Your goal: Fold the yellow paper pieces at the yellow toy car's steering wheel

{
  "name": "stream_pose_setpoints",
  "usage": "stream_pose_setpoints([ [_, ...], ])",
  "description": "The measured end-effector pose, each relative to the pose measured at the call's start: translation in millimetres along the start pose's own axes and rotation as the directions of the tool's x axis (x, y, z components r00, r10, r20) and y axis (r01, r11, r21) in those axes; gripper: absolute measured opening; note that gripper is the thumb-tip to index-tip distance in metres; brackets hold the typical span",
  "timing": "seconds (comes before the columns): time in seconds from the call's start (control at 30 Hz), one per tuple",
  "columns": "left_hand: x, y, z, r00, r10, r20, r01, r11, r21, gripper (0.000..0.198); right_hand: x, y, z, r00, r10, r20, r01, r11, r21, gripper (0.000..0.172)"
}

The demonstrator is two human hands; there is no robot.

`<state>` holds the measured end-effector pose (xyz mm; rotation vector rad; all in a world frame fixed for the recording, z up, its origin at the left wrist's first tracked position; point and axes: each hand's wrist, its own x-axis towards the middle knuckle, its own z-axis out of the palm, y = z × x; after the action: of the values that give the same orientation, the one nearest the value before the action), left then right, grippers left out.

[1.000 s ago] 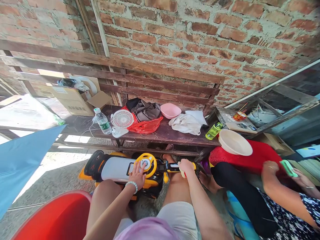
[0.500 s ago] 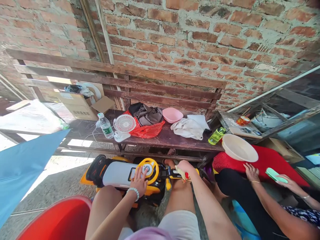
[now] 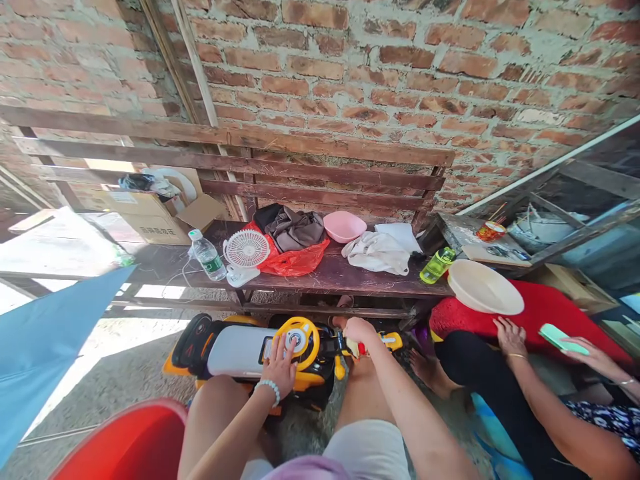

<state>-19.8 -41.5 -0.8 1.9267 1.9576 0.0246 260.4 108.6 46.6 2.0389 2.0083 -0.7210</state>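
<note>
A yellow-and-black ride-on toy vehicle [image 3: 235,350] with a pale grey seat lies sideways in front of my knees. My left hand [image 3: 280,368] rests on its yellow steering wheel [image 3: 316,347], fingers spread over the hub. On the vehicle's front arm, which ends in a yellow digger bucket [image 3: 393,341], is my right hand [image 3: 360,331]. Its fingers are closed around a small cream-coloured thing with red parts [image 3: 362,349]. Most of that thing is hidden under the hand, so its kind cannot be made out.
A wooden bench [image 3: 320,281] holds a water bottle [image 3: 207,255], a white fan [image 3: 247,249], a pink basin [image 3: 345,227] and a green bottle [image 3: 437,265]. A red tub [image 3: 125,447] stands at lower left. At right, another person's hand holds a mint-green object [image 3: 563,339].
My right hand has moved slightly left along the front arm with the cream-coloured thing, uncovering more of the bucket. My left hand stays on the wheel. The view has shifted slightly.
</note>
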Motion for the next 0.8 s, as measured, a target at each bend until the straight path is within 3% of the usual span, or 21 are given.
stream_pose_setpoints([
  [0.13, -0.3, 2.0, -4.0, 1.0, 0.005, 0.016, -0.005, 1.0, 0.007, 0.07, -17.6, -6.2, 5.3, 0.997, -0.074, 0.0, 0.074, 0.997, -0.013, 0.031],
  [0.43, 3.8, -2.3, 11.2, 0.999, 0.018, -0.044, -0.018, 1.0, 0.0, 0.069, -53.2, 90.3, -7.4, 0.985, 0.089, -0.149, -0.107, 0.988, -0.115, 0.036],
  [0.6, 5.0, -3.0, 11.8, 0.999, 0.01, -0.038, -0.009, 1.0, 0.025, 0.069, -60.7, 108.8, -4.8, 0.97, 0.099, -0.222, -0.124, 0.987, -0.1, 0.036],
  [0.67, 4.6, -3.0, 10.7, 0.999, 0.008, -0.033, -0.007, 1.0, 0.019, 0.069, -61.7, 118.9, -5.3, 0.942, 0.171, -0.288, -0.186, 0.982, -0.028, 0.04],
  [0.8, 5.3, -5.6, 13.1, 1.0, 0.01, -0.027, -0.009, 1.0, 0.025, 0.069, -55.1, 150.2, -0.5, 0.838, 0.349, -0.42, -0.282, 0.935, 0.214, 0.055],
])
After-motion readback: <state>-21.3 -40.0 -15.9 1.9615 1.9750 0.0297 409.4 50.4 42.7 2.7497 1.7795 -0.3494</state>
